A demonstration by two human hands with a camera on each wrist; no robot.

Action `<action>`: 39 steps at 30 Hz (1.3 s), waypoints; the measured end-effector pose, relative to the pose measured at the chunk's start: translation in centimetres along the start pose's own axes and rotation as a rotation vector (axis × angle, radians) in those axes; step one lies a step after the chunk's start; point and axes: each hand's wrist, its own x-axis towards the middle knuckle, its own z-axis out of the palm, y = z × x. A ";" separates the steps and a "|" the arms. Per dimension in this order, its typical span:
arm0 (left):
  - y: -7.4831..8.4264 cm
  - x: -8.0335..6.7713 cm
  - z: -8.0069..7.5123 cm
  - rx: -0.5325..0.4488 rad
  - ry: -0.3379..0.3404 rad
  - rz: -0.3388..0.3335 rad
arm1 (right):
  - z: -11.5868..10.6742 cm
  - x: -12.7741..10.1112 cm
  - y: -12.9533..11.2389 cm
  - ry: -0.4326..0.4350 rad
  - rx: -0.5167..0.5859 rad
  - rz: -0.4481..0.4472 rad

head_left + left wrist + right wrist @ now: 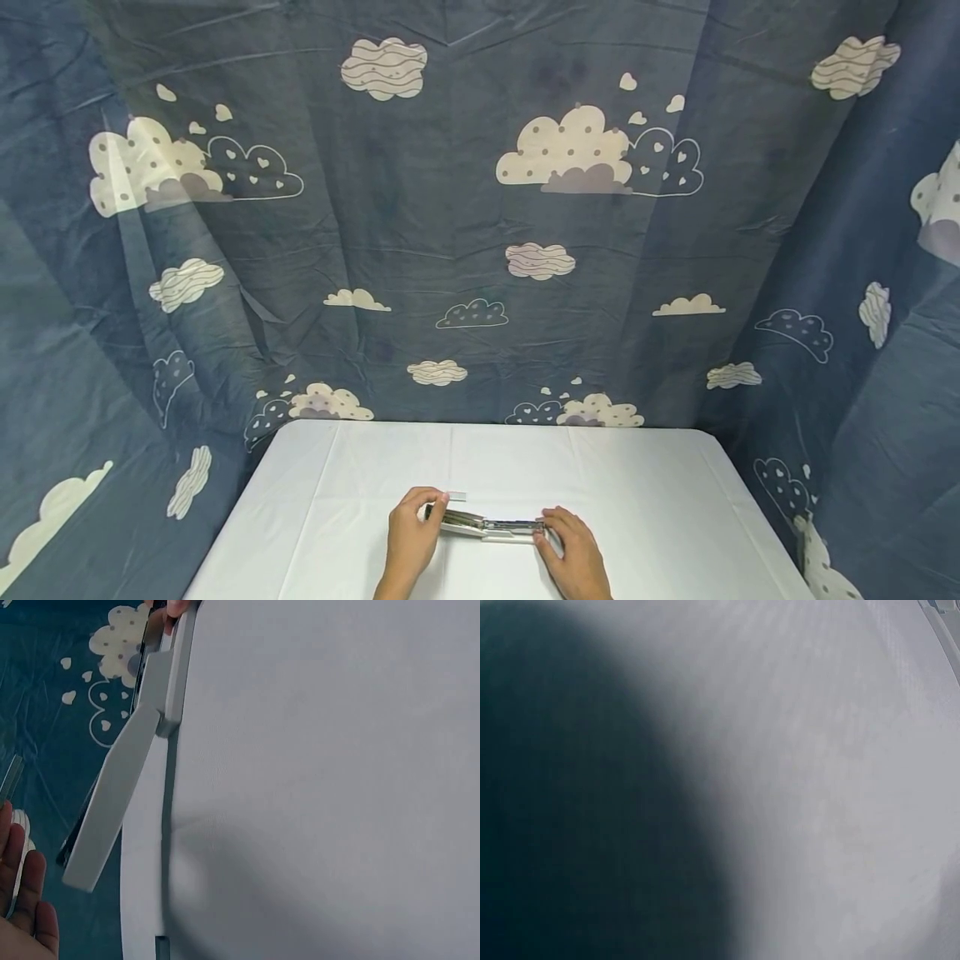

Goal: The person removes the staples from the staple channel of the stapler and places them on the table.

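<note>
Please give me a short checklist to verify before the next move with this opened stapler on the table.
1. Stapler is swung open: ok.
2. Left hand grips the stapler's left end: ok.
3. Right hand touches its right end: ok.
4. Strip of staples lies loose just behind the left hand: ok.
5. Staple channel empty or loaded: cannot tell.
6. Stapler base rests on the table: ok.

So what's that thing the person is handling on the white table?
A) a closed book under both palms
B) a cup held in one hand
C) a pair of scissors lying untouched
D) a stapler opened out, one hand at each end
D: the head view shows an opened stapler lying on the table, with the left hand holding its left end and the right hand at its right end.
</note>
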 end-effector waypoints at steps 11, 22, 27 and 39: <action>-2.1 0.1 -2.9 0.023 0.074 -0.034 | 0.3 -0.1 -0.8 -0.010 0.003 -0.016; -4.0 0.7 -5.4 0.025 0.051 -0.112 | 0.0 -0.1 -0.3 -0.004 -0.016 0.001; -4.8 0.8 -5.8 0.047 0.032 -0.118 | -0.6 -0.2 0.1 -0.005 -0.011 0.025; -7.6 0.6 -7.9 0.118 0.042 -0.175 | -0.2 0.1 -0.3 -0.025 -0.028 0.002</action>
